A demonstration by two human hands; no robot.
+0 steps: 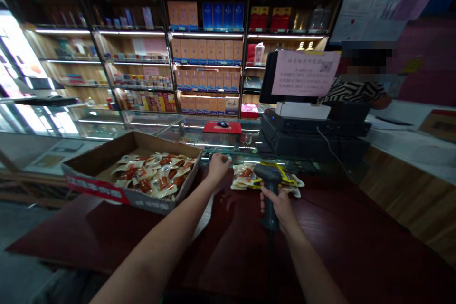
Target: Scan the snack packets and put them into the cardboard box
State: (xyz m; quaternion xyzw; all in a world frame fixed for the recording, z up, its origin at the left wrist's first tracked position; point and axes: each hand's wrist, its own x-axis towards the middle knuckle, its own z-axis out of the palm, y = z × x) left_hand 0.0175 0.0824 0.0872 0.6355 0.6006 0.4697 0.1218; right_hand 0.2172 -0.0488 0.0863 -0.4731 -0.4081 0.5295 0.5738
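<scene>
My right hand (279,206) is wrapped round the grip of a black barcode scanner (269,181), whose head points at a small pile of clear snack packets (245,175) on the dark red counter (338,242). My left hand (218,165) reaches forward with curled fingers to the far edge of the counter, just left of that pile; whether it holds anything is hidden. A cardboard box (107,156) full of several similar packets with red contents sits to the left of my left arm.
A black cash register (306,133) with a paper notice on its screen stands behind the pile. A person in a striped top (352,90) is behind it at the right. Glass display cases and shelves of boxed goods (206,57) fill the back.
</scene>
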